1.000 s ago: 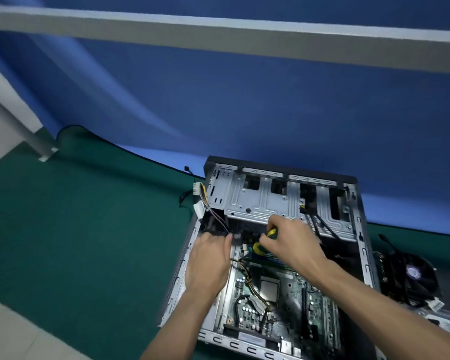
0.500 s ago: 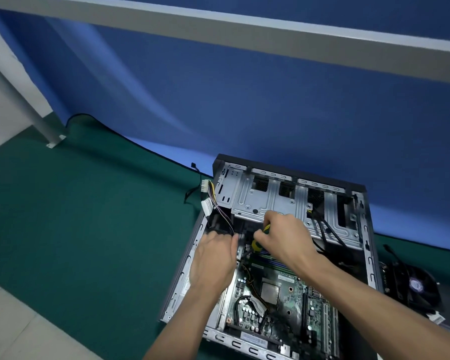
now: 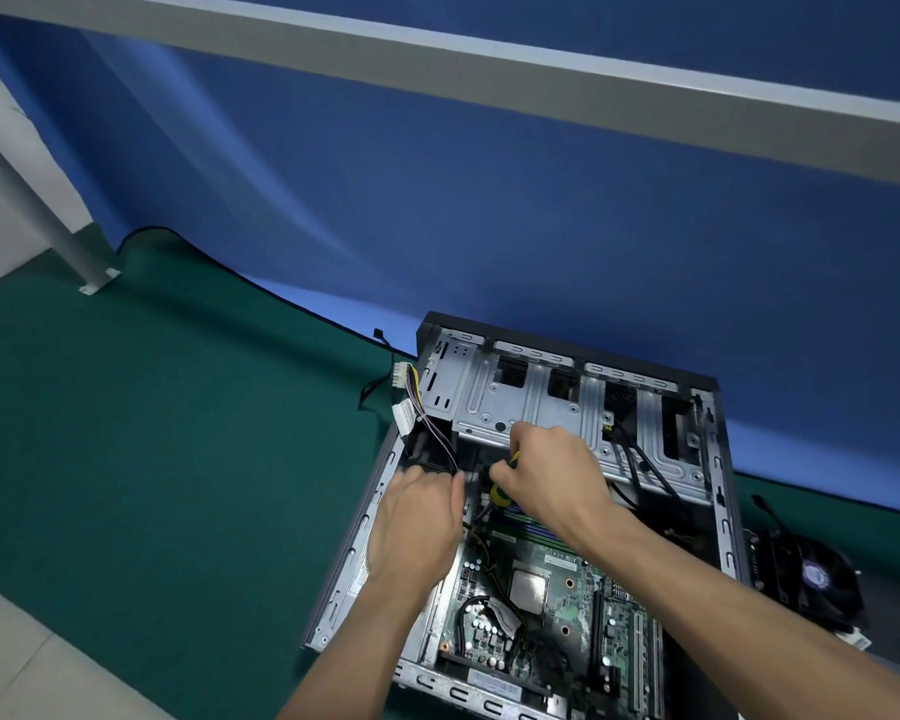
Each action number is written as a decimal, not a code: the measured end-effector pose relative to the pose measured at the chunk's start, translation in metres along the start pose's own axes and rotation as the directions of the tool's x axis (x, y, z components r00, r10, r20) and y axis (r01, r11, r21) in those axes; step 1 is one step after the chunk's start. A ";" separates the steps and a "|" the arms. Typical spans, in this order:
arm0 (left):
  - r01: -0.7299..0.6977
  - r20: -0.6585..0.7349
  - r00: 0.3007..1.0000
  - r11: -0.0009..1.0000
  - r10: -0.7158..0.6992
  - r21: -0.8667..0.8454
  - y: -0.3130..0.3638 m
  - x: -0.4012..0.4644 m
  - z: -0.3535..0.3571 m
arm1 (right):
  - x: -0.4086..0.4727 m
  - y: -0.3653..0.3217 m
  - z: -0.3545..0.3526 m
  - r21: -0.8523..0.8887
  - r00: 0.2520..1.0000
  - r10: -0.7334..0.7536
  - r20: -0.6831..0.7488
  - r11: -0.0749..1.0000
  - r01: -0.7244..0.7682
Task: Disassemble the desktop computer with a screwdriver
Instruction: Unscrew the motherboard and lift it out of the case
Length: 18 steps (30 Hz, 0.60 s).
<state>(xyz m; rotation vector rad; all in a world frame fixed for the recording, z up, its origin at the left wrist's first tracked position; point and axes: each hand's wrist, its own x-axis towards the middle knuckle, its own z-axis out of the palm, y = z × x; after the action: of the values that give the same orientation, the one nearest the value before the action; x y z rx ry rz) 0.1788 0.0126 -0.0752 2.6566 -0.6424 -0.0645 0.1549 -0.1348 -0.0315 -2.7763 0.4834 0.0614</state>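
On a green-covered table point(image 3: 178, 459), the right hand point(image 3: 552, 475) gripped a yellow-handled screwdriver point(image 3: 501, 492) inside the opened, rigid, likely heavy desktop computer point(image 3: 567, 407), best held by its metal frame, while the left hand point(image 3: 417, 527) rested beside its loose cables point(image 3: 432, 423), its hold unclear.

Two bare forearms, no sleeves above either wrist, left hand point(image 3: 418, 527) without ring, watch or glove, right hand point(image 3: 552, 475) likewise unadorned, short plain nails
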 end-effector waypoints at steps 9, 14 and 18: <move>0.013 -0.009 1.000 1.000 -0.013 -0.008 0.000 0.001 0.001 | 0.013 -0.024 -0.011 -0.251 0.997 0.022 0.076 0.968 -0.002; 0.004 -0.018 1.000 1.000 -0.004 -0.003 0.001 -0.001 -0.001 | 0.025 -0.026 -0.019 -0.188 0.977 -0.026 0.211 0.980 0.067; 0.036 0.003 0.999 0.999 -0.036 -0.004 0.001 -0.001 -0.001 | 0.019 -0.016 -0.025 0.048 0.939 -0.138 0.314 0.990 0.129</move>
<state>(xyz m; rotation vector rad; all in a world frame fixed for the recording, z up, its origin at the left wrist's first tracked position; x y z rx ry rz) 0.1781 0.0128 -0.0741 2.6651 -0.5953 -0.0792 0.1779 -0.1343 -0.0050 -2.6926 0.2105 0.4584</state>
